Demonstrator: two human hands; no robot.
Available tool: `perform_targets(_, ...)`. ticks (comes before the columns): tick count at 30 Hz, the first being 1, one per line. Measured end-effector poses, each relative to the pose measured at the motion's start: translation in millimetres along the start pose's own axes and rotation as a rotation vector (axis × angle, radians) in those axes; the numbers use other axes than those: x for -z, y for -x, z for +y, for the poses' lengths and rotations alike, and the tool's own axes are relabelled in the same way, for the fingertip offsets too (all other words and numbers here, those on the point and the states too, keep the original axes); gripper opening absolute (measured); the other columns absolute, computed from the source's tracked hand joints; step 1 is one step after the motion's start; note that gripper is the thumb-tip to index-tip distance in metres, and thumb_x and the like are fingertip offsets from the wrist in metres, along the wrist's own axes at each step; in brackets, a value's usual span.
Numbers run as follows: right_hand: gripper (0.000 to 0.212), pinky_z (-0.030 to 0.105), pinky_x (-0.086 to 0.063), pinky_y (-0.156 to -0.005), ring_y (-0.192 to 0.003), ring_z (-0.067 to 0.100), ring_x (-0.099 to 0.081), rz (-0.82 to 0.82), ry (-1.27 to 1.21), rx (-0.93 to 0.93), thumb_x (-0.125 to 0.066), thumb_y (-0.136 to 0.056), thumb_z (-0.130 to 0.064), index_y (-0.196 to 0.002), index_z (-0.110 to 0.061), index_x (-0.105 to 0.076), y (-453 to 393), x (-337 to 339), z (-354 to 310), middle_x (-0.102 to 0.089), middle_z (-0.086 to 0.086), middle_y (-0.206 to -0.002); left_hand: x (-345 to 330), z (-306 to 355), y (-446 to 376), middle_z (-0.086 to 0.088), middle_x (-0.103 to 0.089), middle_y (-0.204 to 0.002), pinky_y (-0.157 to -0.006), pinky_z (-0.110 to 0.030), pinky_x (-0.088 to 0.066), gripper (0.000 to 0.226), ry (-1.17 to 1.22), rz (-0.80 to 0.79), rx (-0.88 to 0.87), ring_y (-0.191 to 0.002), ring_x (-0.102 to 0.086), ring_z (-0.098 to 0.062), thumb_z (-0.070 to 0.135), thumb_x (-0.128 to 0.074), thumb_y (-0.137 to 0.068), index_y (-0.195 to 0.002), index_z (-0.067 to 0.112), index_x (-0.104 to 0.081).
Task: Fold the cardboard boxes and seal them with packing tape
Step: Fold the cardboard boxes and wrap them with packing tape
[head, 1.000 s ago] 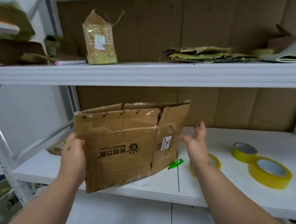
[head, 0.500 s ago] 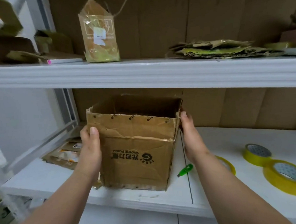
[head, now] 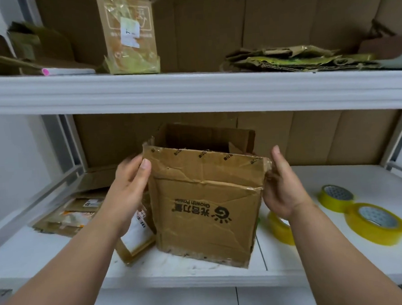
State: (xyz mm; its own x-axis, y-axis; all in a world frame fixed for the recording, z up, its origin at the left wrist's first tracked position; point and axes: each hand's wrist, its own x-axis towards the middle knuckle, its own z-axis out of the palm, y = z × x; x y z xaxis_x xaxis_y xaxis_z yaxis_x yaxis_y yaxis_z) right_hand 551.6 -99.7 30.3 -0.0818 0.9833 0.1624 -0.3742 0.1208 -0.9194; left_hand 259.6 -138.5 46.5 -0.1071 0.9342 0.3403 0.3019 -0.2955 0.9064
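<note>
White shelf (head: 61, 260) at frame centre carries a light, creased cardboard box (head: 207, 203); left hand (head: 129, 188) and right hand (head: 283, 185), fingers relaxed, flank its sturdier upper corners.

From my remote feed I see a brown cardboard box (head: 205, 210) printed in black with an upside-down logo and lettering, and small dark marks repeated along its top flap. Three tape rolls (head: 376, 222) are translucent yellow, the two in full view with white cores patterned in blue-grey print, and they sit on a white shelf (head: 364, 260). On the white upper shelf (head: 192, 89) I see an upright brown carton (head: 131, 32) under glossy yellowish tape with a white label, and brown flattened cardboard (head: 295, 58) tinged green-yellow.
</note>
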Motion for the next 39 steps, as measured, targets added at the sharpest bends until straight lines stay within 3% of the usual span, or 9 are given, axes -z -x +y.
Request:
perform_targets(4, 0.096, 0.046, -0.008, -0.124, -0.143, 0.018, -0.037, -0.040, 0.161, -0.027, -0.022, -0.078, -0.080, -0.117, -0.008, -0.072, -0.8, 4.3, 0.5, -0.061, 0.006, -0.137, 8.7, 6.7, -6.2, 0.007, -0.051, -0.135, -0.099, -0.029, -0.036, 0.016, -0.038, 0.039, 0.003, -0.123, -0.049, -0.013, 0.057, -0.040, -0.094, -0.097, 0.054, -0.056)
perform_targets(8, 0.106, 0.042, -0.019, -0.122, -0.131, 0.021, -0.054, -0.130, 0.129, -0.007, -0.014, -0.078, -0.080, -0.112, 0.001, -0.072, 1.7, 0.2, -0.3, -0.068, 0.018, -0.124, 3.9, 9.2, -10.7, 0.021, -0.067, -0.100, -0.073, -0.015, -0.036, 0.028, -0.038, 0.021, 0.051, -0.094, -0.057, 0.002, 0.064, -0.044, -0.086, -0.090, 0.045, -0.064)
perform_targets(11, 0.108, 0.041, -0.022, -0.121, -0.132, 0.021, -0.051, -0.148, 0.168, 0.014, -0.017, -0.078, -0.079, -0.119, 0.010, -0.064, 0.7, 1.8, -1.8, -0.065, 0.016, -0.128, -3.5, -0.3, -11.4, 0.018, -0.073, -0.087, -0.077, -0.020, -0.038, 0.044, 0.005, 0.015, 0.127, -0.090, -0.060, -0.001, 0.068, -0.049, -0.079, -0.096, 0.033, -0.070)
perform_targets(15, 0.098, 0.034, -0.035, -0.106, -0.102, 0.006, -0.060, -0.166, 0.174, 0.018, -0.032, -0.081, -0.078, -0.121, 0.006, -0.062, 6.6, 8.4, -0.5, -0.072, -0.002, -0.103, -4.9, -8.3, -22.4, 0.006, -0.074, -0.099, -0.087, -0.034, -0.045, 0.045, 0.066, 0.069, 0.198, -0.097, -0.065, -0.014, 0.067, -0.060, -0.081, -0.101, 0.028, -0.072)
perform_targets(19, 0.088, 0.037, -0.029, -0.116, -0.132, 0.012, -0.051, -0.211, 0.261, -0.010, -0.075, -0.060, -0.072, -0.128, -0.017, -0.063, 10.9, 17.7, -2.0, -0.064, -0.004, -0.132, -15.9, -10.3, -34.9, 0.008, -0.063, -0.101, -0.067, -0.024, -0.043, 0.034, 0.003, 0.150, 0.169, -0.089, -0.060, -0.008, 0.048, -0.069, -0.087, -0.112, 0.027, -0.059)
perform_targets(21, 0.088, 0.040, -0.031, -0.117, -0.131, 0.015, -0.052, -0.203, 0.386, -0.013, -0.084, -0.054, -0.057, -0.132, -0.024, -0.059, 9.4, 21.0, -1.5, -0.062, -0.003, -0.135, -19.8, -11.2, -38.0, 0.015, -0.053, -0.101, -0.068, -0.020, -0.041, 0.051, 0.003, 0.178, 0.121, -0.088, -0.053, 0.000, 0.040, -0.072, -0.087, -0.131, 0.039, -0.046)
perform_targets(29, 0.094, 0.027, -0.052, -0.086, -0.121, 0.015, -0.058, -0.028, 0.164, 0.101, -0.064, -0.058, -0.004, -0.142, -0.032, -0.032, -7.2, 18.5, 2.1, -0.052, -0.005, -0.135, -19.0, -8.6, -51.5, 0.000, -0.050, -0.123, -0.083, -0.030, -0.046, 0.099, -0.164, 0.005, 0.146, -0.103, -0.056, -0.017, 0.037, -0.083, -0.076, -0.150, 0.053, -0.019)
perform_targets(34, 0.110, 0.022, -0.050, -0.056, -0.097, 0.023, -0.063, -0.025, 0.292, 0.021, -0.059, -0.055, -0.006, -0.149, -0.046, -0.017, -22.4, 16.0, -12.6, -0.049, 0.007, -0.133, -13.6, -7.1, -64.2, -0.008, -0.014, -0.164, -0.115, -0.050, -0.033, 0.124, -0.212, -0.130, 0.251, -0.144, -0.029, -0.033, 0.042, -0.088, -0.065, -0.149, 0.058, 0.002)
perform_targets(39, 0.109, 0.022, -0.047, -0.053, -0.073, 0.013, -0.063, -0.091, 0.394, -0.005, -0.060, -0.058, -0.005, -0.152, -0.044, -0.022, -29.7, 19.6, -18.7, -0.053, 0.008, -0.130, -15.7, -7.6, -75.9, 0.005, -0.022, -0.162, -0.104, -0.039, -0.044, 0.133, -0.101, -0.239, 0.233, -0.141, -0.034, -0.025, 0.038, -0.086, -0.053, -0.150, 0.055, 0.003)
